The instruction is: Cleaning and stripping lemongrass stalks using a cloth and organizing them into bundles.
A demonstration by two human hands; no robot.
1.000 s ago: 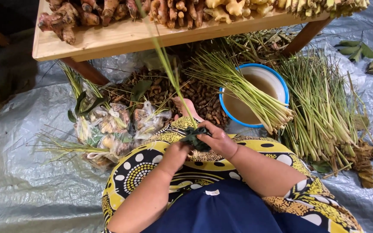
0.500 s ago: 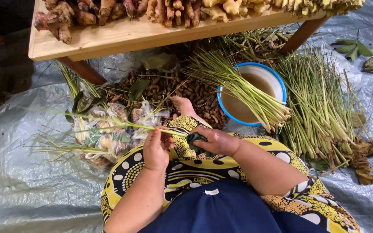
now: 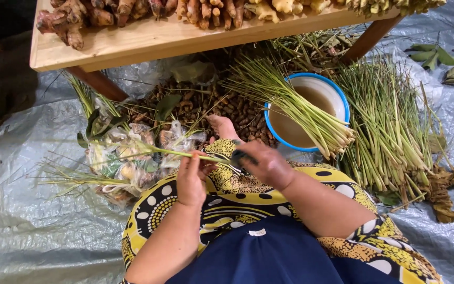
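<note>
My left hand (image 3: 193, 179) pinches a thin green stalk (image 3: 148, 148) that runs out to the left, over the plastic bags. My right hand (image 3: 264, 164) is closed on a small dark knife (image 3: 241, 156) at the stalk's near end, above my knee. Both hands meet over my lap, which is covered by a yellow, black and white patterned cloth (image 3: 237, 202). My bare foot (image 3: 222, 126) points toward the pile of brown roots.
A blue-rimmed white bowl (image 3: 337, 97) holds brownish water, a bundle of green stalks (image 3: 300, 110) lying across it. A larger heap of stalks (image 3: 390, 126) lies right. Clear bags of produce (image 3: 132, 158) sit left. A wooden table (image 3: 164, 39) carries ginger-like roots. A grey tarp (image 3: 27, 210) covers the ground.
The stalk stood upright one second ago; now it lies level, pointing left. My left hand has slid a little along it, and my right hand stays at its near end.
</note>
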